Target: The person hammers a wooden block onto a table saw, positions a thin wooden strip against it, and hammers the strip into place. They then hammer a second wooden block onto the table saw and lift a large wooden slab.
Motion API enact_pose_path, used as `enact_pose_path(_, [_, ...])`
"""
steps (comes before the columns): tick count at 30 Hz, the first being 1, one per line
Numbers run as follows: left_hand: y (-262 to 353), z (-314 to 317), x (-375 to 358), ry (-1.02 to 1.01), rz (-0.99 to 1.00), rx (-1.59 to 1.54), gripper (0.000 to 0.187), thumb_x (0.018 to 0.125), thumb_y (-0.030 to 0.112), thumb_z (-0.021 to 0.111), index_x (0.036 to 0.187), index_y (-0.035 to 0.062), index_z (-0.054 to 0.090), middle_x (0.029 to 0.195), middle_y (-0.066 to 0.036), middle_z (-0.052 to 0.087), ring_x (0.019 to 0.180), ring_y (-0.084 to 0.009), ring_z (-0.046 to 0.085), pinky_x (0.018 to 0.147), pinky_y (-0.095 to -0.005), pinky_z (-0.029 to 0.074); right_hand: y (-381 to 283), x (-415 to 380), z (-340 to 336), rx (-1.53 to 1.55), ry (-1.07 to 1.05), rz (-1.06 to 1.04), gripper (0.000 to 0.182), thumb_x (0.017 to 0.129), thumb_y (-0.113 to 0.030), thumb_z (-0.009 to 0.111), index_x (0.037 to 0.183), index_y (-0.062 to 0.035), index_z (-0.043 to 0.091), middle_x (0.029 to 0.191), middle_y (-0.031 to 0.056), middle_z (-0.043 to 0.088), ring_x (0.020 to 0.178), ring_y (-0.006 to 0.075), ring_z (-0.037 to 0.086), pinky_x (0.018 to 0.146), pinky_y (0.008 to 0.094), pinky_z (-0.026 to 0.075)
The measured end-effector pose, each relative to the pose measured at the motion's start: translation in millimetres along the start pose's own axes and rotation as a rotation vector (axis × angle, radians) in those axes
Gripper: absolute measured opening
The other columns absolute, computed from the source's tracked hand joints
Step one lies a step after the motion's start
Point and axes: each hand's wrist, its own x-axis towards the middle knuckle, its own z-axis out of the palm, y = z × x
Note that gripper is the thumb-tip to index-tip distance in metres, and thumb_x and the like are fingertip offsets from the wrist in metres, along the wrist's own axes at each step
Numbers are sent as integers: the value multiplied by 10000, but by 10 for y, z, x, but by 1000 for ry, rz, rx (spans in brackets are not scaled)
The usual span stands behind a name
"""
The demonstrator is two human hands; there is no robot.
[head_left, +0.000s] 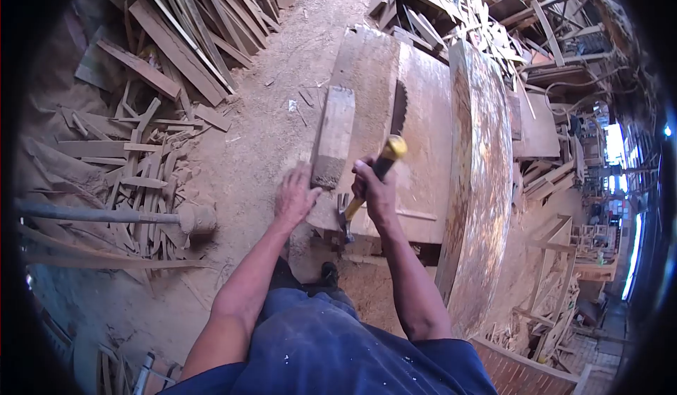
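Observation:
My right hand [377,187] is wrapped round the handle of a claw hammer [355,206]. The yellow and black handle end points away from me, and the metal head hangs close over the near edge of the saw table [423,148]. My left hand [296,196] has its fingers apart, just left of a thick wooden block [337,131] that lies lengthwise on the table's left side. Nothing shows in that hand. A toothed circular saw blade [400,106] stands up through the table beyond my right hand.
A long, worn board [479,162] runs along the table's right side. Wood offcuts [151,155] lie heaped at left, with more scrap [451,7] at the back right. A pole-like bar [99,213] reaches in from the left. Sawdust covers the floor [240,155].

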Motion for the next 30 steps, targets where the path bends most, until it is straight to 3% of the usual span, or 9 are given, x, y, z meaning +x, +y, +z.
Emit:
enact_pose_path(5, [-88,343,2,96,71,-32,722,1036,429,647,1640,93,437,1667,-125,479,1475,-375,497,1238,-499,414,221,545,295,-111,12,111,183,991,-176,749,888,-92,624,642,-51,492,499,77,460,461,272,368])
enact_pose_path(9, [-85,364,-21,264,89,-137,681,955,160,567,1629,146,475,1623,-112,524,1487,-354,499,1232,-479,433,359,917,283,-307,-15,179,247,987,-270,733,804,-154,615,623,-68,471,507,67,456,460,262,342])
enact_pose_path(13, [-142,494,-51,205,85,-68,711,981,216,555,1669,112,412,1701,-84,452,1569,-353,404,1285,-513,349,266,1160,602,-276,5,196,229,956,-202,747,812,-108,596,619,-46,493,473,78,453,442,276,363])
enact_pose_path(18, [-121,364,-39,181,63,-133,710,1021,323,609,1677,148,401,1733,-70,405,1575,-389,381,1278,-556,337,245,837,445,-116,45,112,217,937,-126,759,1012,-93,558,640,-39,440,462,77,397,445,246,355])
enact_pose_path(23, [-162,401,-54,128,85,-36,725,1044,433,602,1674,136,401,1735,-71,404,1575,-393,383,1267,-569,344,326,1301,637,-402,14,206,178,940,-108,731,974,-95,557,633,-32,473,490,79,453,446,251,369])
enact_pose_path(26, [-179,457,-43,172,107,76,714,1045,422,598,1669,129,408,1734,-79,404,1570,-394,393,1262,-570,351,416,950,466,-198,159,164,175,939,-115,727,958,-96,554,615,-39,461,493,81,454,447,252,373])
enact_pose_path(27, [-126,385,-53,199,85,-107,706,1047,406,596,1667,125,409,1731,-86,408,1566,-395,402,1266,-575,346,352,837,295,-155,167,129,177,937,-114,726,993,-83,561,606,-46,432,484,83,447,443,250,375])
enact_pose_path(28, [-113,363,-53,194,71,-110,710,1049,421,593,1668,126,409,1729,-87,411,1567,-394,402,1267,-576,344,325,811,194,-74,17,54,182,935,-103,723,1007,-72,558,616,-39,432,466,86,429,437,249,372])
enact_pose_path(30, [-111,320,-38,169,74,-112,719,1052,453,587,1668,128,408,1724,-89,419,1569,-391,401,1270,-578,339,320,895,437,-240,72,146,179,944,-144,728,914,-84,562,626,-41,445,491,82,446,438,262,363])
